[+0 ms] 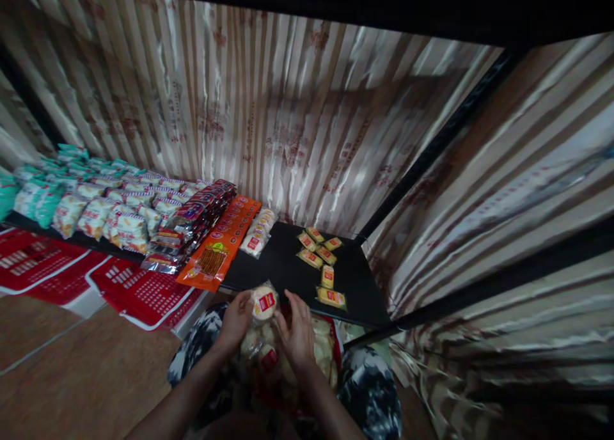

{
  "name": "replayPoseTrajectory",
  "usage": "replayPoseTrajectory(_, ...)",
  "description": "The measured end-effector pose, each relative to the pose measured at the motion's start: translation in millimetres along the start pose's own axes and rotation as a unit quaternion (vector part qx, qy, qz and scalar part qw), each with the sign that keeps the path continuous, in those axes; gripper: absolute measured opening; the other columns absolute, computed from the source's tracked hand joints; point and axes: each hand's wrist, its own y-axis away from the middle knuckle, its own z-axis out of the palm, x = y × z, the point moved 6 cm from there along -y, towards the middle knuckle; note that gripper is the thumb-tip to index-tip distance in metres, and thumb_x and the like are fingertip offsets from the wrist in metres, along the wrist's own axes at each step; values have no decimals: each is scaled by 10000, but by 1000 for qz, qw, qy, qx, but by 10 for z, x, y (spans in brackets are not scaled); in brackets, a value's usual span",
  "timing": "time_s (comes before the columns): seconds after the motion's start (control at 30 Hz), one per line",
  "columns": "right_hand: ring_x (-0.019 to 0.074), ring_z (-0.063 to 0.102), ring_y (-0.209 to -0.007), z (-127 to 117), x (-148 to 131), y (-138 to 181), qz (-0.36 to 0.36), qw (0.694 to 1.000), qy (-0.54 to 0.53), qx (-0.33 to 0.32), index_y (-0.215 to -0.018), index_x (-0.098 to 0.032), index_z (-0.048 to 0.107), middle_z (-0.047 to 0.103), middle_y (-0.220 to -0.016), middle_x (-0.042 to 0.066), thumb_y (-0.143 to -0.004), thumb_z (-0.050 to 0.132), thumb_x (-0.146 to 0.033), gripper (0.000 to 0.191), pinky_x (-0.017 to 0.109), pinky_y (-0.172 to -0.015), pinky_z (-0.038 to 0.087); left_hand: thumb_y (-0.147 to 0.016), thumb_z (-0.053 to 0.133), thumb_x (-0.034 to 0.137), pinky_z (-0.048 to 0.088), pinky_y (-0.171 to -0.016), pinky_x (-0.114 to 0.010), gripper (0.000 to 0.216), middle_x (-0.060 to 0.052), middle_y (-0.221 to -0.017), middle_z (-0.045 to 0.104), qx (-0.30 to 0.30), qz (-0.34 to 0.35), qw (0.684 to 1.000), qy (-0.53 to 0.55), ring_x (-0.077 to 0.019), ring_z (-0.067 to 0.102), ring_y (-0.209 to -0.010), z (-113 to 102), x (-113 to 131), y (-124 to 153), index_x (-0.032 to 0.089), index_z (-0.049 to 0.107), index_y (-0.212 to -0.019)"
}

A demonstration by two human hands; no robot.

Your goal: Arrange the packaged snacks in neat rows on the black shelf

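Meanwhile, left hand (236,320) grips round snack pack (264,302) | right hand (297,331) open over lap pile (321,347) | shelf (288,267) at 12 o'clock part-filled; stock remains.

Both forearms reach forward from the bottom edge of the view and converge low in the middle, bare to the wrists. The left hand (236,318) is raised slightly higher, palm turned inward, its fingers curled closed around something. The right hand (297,331) sits just beside it, back facing up, fingers bent downward and spread a little. The two hands are near each other, not touching.
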Motion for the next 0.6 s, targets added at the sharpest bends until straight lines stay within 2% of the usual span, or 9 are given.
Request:
replayPoseTrajectory(0.07, 237, 443, -1144, -50, -135, -54, -54, 997, 40, -23, -1238, -238, 494, 503, -1259, 81, -840, 463, -302, 405, 408, -969, 368, -816, 415, 266, 484, -779, -240, 310, -61, -1009, 673, -30, 57, 992, -107, -146, 630, -874, -22, 144, -17, 148, 572, -1056)
replayPoseTrajectory(0.13, 226, 454, -1128, -58, -229, -118, -85, 993, 54, -61, -1253, -262, 486, 517, -1260, 57, -850, 456, -298, 406, 387, -958, 373, -802, 435, 254, 470, -782, -227, 288, -30, -966, 685, -83, 118, 970, -197, -137, 621, -852, -21, 304, -8, 176, 606, -1021)
replayPoseTrajectory(0.23, 216, 517, -1013, -2, -282, -223, -86, 987, 54, -128, -1167, -248, 570, 623, -1099, 54, -848, 474, -318, 340, 347, -896, 404, -802, 429, 234, 446, -791, -206, 283, 1, -962, 687, -155, 176, 936, -263, -128, 606, -873, -26, 521, 21, 218, 637, -994)
replayPoseTrajectory(0.33, 202, 557, -884, 85, -262, -330, -55, 982, 42, -176, -968, -249, 664, 671, -895, 33, -824, 507, -324, 226, 309, -813, 421, -819, 411, 240, 437, -793, -204, 272, 17, -946, 683, -177, 189, 916, -306, -129, 600, -892, -50, 660, -24, 244, 647, -955)
replayPoseTrajectory(0.4, 184, 573, -803, 147, -211, -413, -20, 983, 17, -183, -872, -244, 673, 668, -819, 16, -796, 526, -315, 181, 282, -744, 431, -827, 406, 245, 437, -825, -231, 276, 3, -948, 671, -152, 199, 904, -347, -140, 592, -906, -79, 720, -105, 238, 638, -977)
replayPoseTrajectory(0.43, 173, 579, -757, 185, -169, -459, 3, 983, -5, -181, -843, -237, 670, 664, -792, 11, -782, 531, -311, 169, 270, -705, 435, -832, 401, 244, 431, -861, -255, 292, -13, -993, 655, -121, 212, 899, -364, -151, 578, -945, -105, 755, -153, 228, 621, -1025)
replayPoseTrajectory(0.53, 151, 588, -653, 344, 2, -620, 79, 980, -92, -160, -807, -213, 655, 666, -736, 2, -754, 535, -335, 179, 245, -616, 445, -853, 378, 243, 390, -968, -338, 369, -80, -1190, 551, 37, 266, 886, -378, -193, 489, -1108, -236, 865, -256, 175, 523, -1185)
replayPoseTrajectory(0.6, 152, 601, -645, 480, 111, -747, 113, 973, -145, -139, -801, -204, 652, 676, -721, 3, -743, 534, -376, 217, 240, -593, 454, -866, 352, 237, 376, -995, -375, 374, -103, -1237, 504, 125, 293, 873, -370, -213, 443, -1160, -293, 880, -269, 162, 505, -1199)
